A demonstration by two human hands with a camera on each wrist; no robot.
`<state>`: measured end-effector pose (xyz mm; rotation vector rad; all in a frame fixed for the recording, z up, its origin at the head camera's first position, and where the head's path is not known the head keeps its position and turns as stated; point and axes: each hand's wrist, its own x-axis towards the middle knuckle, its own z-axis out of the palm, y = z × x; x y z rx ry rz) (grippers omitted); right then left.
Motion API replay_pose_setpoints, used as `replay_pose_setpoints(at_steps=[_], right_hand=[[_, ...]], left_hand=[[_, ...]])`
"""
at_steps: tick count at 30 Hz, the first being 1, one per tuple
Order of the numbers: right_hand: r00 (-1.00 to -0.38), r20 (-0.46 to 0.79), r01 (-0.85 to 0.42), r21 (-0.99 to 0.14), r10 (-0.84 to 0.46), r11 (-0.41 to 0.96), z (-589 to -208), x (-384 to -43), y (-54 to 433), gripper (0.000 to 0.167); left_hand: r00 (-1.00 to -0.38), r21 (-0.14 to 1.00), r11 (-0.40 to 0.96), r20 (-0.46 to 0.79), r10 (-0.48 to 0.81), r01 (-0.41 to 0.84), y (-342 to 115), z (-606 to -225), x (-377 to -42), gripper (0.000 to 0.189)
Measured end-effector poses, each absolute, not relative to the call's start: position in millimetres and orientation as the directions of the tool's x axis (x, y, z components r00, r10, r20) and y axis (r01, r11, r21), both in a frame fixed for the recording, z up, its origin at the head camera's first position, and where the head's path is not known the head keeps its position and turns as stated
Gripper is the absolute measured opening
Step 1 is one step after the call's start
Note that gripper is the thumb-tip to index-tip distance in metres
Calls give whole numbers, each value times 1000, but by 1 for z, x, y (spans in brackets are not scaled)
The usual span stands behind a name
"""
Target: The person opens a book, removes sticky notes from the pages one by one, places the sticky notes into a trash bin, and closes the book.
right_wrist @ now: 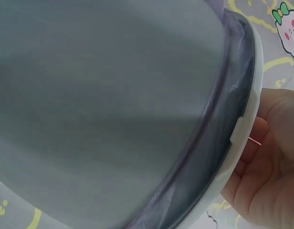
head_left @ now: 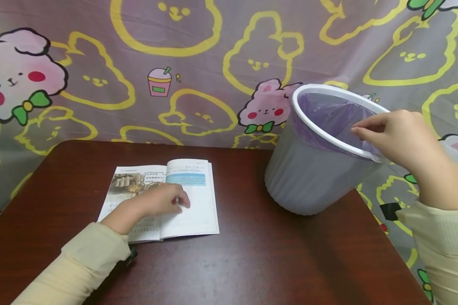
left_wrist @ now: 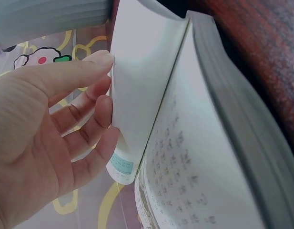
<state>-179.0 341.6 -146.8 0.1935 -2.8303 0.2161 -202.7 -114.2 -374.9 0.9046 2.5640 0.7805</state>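
Note:
An open book [head_left: 188,216] lies on the dark brown table, printed text and a picture on its left page. My left hand [head_left: 162,201] is over its middle, fingers loosely bent; in the left wrist view the fingertips [left_wrist: 105,107] are at the page and grip nothing visible. To the right stands a grey ribbed trash bin [head_left: 309,169] with a white rim and a purple liner bag [head_left: 328,114]. Over its opening my right hand [head_left: 400,135] has thumb and forefinger together. In the right wrist view a thin pale sliver [right_wrist: 254,141] shows at those fingers, its kind unclear.
The brown table [head_left: 244,262] ends at the right just beyond the bin. A patterned curtain [head_left: 198,76] with cartoon animals hangs behind it. Dark devices show by the left cuff [head_left: 99,245] and the right cuff [head_left: 431,228].

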Motion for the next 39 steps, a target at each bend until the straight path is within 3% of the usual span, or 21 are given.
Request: replay_pose_setpoints(at_steps=[6, 9, 13, 16, 19, 26, 30, 34, 39], right_hand=[[-926, 362, -176, -174, -104, 969, -147, -172, 332, 26], [-870, 478, -238, -191, -121, 952, -148, -167, 319, 20], [-675, 714, -430, -172, -189, 886, -157, -165, 294, 9], [-523, 820, -569, -133, -232, 812, -167, -161, 272, 9], [-462, 834, -668, -101, -303, 738, -178, -157, 250, 12], [-475, 718, -798, -107, -510, 593, -216, -172, 209, 11], [-564, 613, -790, -204, -553, 578, -239, -186, 186, 7], [-680, 412, -730, -312, -606, 608, -259, -198, 162, 7], [-746, 155, -644, -414, -647, 643, -284, -213, 127, 11]], left_hand=[[-768, 585, 646, -62, 638, 490, -119, -370, -202, 12], [-785, 600, 639, -29, 619, 482, -123, -364, -201, 9], [-815, 593, 654, 7, 579, 469, -129, -354, -199, 9], [-824, 582, 656, 43, 565, 480, -136, -344, -197, 8], [-826, 560, 657, 96, 555, 506, -145, -331, -193, 9], [-891, 505, 740, 159, 426, 444, -179, -289, -174, 17], [-903, 430, 794, 223, 367, 429, -202, -271, -159, 19], [-895, 394, 810, 288, 340, 434, -218, -263, -149, 20], [-931, 432, 824, 172, 323, 366, -225, -275, -154, 25]])
